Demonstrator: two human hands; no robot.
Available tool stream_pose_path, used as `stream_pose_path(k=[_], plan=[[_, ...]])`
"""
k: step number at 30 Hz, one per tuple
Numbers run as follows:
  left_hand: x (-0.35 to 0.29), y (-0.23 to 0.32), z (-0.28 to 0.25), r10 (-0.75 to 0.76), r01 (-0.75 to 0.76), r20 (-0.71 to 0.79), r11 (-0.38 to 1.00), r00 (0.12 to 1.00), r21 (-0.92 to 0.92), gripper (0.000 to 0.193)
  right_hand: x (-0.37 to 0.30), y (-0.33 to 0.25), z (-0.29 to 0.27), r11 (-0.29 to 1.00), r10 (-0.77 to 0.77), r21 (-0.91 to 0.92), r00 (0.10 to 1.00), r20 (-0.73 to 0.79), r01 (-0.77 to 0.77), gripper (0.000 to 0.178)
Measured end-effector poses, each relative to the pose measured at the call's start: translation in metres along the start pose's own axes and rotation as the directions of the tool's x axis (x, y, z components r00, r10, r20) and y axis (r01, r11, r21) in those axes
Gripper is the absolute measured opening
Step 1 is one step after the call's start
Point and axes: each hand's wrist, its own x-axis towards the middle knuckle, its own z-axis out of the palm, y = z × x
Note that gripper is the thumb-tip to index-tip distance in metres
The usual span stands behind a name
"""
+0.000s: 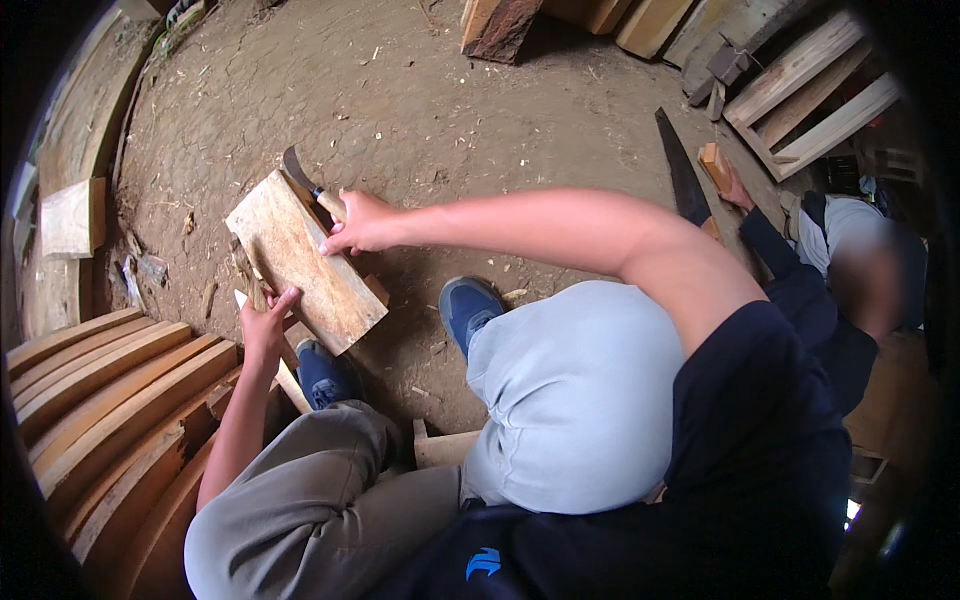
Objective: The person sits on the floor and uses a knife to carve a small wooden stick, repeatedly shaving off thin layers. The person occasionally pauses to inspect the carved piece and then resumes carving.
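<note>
A thick, pale wooden board [305,262] with a rough, brown-stained face lies tilted in front of me. My left hand [265,325] is closed on its lower left edge, the thumb on top near a ragged strip of bark or split wood [250,265]. The fingers beneath are partly hidden. Across the board's upper right edge, my right hand [365,222] grips the light wooden handle of a knife with a dark, curved blade [303,172]. Its fingertips also touch the board's face. The blade points up and left, by the board's top corner.
Curved timber pieces [110,380] are stacked at my left, by a pale block [70,220]. My blue shoes [468,310] stand on the dirt floor. At right, another person's hand [738,190] holds a small wood block [715,167] beside a handsaw [680,170]. Timbers [500,28] lie at the back.
</note>
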Motion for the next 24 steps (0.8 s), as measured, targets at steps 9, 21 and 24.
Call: stream_pose_path(k=[9, 21, 24], plan=[[0.007, -0.01, -0.004, 0.016, -0.016, 0.009, 1.0, 1.0, -0.003, 0.031, 0.011, 0.017, 0.006, 0.993, -0.119, 0.027, 0.993, -0.017, 0.119, 0.05], [0.011, -0.021, 0.0, 0.018, -0.017, 0.009, 1.0, 1.0, -0.026, 0.027, 0.004, 0.026, -0.007, 0.986, -0.026, 0.168, 0.999, 0.037, 0.019, 0.046], [0.009, -0.02, -0.004, 0.006, -0.005, 0.018, 1.0, 1.0, -0.025, 0.027, 0.001, 0.022, -0.013, 0.983, 0.003, 0.185, 0.999, 0.05, -0.012, 0.045]])
